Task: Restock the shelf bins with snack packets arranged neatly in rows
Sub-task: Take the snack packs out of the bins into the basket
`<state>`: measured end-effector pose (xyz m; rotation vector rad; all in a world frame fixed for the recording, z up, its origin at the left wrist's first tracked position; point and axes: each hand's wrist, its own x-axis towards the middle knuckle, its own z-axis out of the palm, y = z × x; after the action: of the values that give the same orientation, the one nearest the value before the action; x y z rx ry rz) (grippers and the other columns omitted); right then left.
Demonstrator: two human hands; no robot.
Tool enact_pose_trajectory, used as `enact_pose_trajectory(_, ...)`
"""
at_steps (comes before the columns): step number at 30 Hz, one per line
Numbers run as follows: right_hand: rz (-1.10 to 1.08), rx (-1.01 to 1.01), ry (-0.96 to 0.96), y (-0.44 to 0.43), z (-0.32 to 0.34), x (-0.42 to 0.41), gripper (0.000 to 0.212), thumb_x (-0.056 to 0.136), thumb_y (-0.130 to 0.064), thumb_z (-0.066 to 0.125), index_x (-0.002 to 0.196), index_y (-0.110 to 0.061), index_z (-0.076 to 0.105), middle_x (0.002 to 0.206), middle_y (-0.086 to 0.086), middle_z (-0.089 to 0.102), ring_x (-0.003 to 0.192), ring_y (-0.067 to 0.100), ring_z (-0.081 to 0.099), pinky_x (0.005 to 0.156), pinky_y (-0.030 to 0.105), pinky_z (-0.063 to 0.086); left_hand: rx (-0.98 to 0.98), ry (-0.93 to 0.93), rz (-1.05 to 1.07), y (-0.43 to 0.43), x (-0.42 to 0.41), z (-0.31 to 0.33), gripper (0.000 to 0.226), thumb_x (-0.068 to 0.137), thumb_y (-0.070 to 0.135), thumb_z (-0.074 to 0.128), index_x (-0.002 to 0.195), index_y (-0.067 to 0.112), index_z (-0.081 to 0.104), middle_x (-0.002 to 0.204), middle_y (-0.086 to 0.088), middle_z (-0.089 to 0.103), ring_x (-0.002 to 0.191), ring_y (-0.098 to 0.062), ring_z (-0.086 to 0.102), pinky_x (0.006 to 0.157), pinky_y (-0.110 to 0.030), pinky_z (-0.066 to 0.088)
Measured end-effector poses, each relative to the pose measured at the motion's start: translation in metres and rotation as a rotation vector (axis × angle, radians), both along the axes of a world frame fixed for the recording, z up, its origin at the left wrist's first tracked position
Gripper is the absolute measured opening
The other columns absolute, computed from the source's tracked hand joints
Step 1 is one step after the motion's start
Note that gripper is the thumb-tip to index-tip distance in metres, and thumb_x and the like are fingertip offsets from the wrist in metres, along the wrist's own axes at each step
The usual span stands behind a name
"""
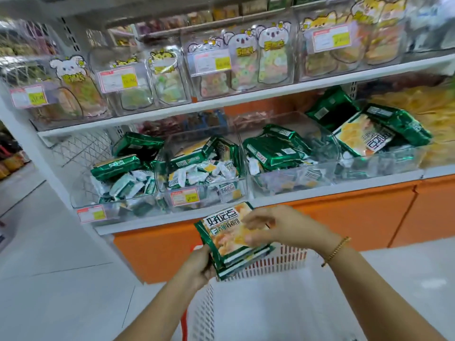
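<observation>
- Head view, far left: clear shelf bins on the lower shelf hold green snack packets and small white sachets in loose heaps, not rows.
- Left of centre: left hand grips the lower left corner of a stack of snack packets, thumb on top and fingers curled underneath.
- Centre: the stack sits tilted in front of the shelf edge, above a white slotted basket.
- Right of centre: right hand rests on the top packet, fingers loosely spread and blurred; whether it pinches the packet cannot be told. A beaded bracelet circles its wrist.
- Far right: more green packets lie slanted in the rightmost bin.
- Upper shelf: clear bins with animal-shaped sweet bags and price tags.
</observation>
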<state>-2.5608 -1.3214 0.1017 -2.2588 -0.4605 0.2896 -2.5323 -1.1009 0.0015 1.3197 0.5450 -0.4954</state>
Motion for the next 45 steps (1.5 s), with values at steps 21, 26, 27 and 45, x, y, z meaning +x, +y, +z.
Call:
enact_pose_trajectory(21, -0.576, 0.675, 1.012, 0.028, -0.325, 0.056, 0.071, 0.081, -0.013, 0.074, 0.141, -0.017, 0.035, 0.12, 0.011, 0.063, 0.104, 0.032, 0.064, 0.09, 0.048, 0.052, 1.04, -0.479, -0.135, 0.07, 0.04, -0.096, 0.03, 0.094, 0.012, 0.052, 0.123, 0.012, 0.06, 0.12, -0.005, 0.064, 0.098, -0.016, 0.063, 0.082, -0.021, 0.047)
enact_pose_trajectory(26, -0.602, 0.649, 1.003, 0.077, -0.356, 0.062, 0.068, 0.085, -0.014, 0.071, 0.138, -0.021, 0.03, 0.109, 0.002, 0.063, 0.093, 0.018, 0.064, 0.072, 0.034, 0.055, 1.028, -0.4, -0.207, 0.079, 0.039, -0.113, 0.039, 0.098, 0.021, 0.047, 0.137, 0.017, 0.05, 0.117, -0.005, 0.067, 0.08, -0.016, 0.066, 0.064, -0.01, 0.041)
enact_pose_trajectory(27, -0.613, 0.684, 1.009, 0.082, -0.363, 0.06, 0.063, 0.085, -0.011, 0.07, 0.134, -0.022, 0.033, 0.107, 0.001, 0.064, 0.093, 0.019, 0.065, 0.073, 0.034, 0.056, 1.011, -0.403, -0.204, 0.08, 0.038, -0.114, 0.039, 0.098, 0.023, 0.048, 0.137, 0.019, 0.051, 0.116, -0.003, 0.067, 0.077, -0.013, 0.065, 0.06, -0.007, 0.04)
enact_pose_trajectory(45, -0.023, -0.298, 0.394, 0.101, -0.168, 0.091, 0.035, 0.095, -0.032, 0.05, 0.068, -0.012, 0.052, 0.065, 0.001, 0.051, 0.058, 0.014, 0.048, 0.068, 0.026, 0.049, 0.887, -0.672, 0.109, 0.071, 0.049, -0.029, 0.039, 0.093, 0.036, 0.055, 0.059, 0.021, 0.063, 0.055, 0.008, 0.065, 0.051, -0.005, 0.061, 0.056, -0.027, 0.049)
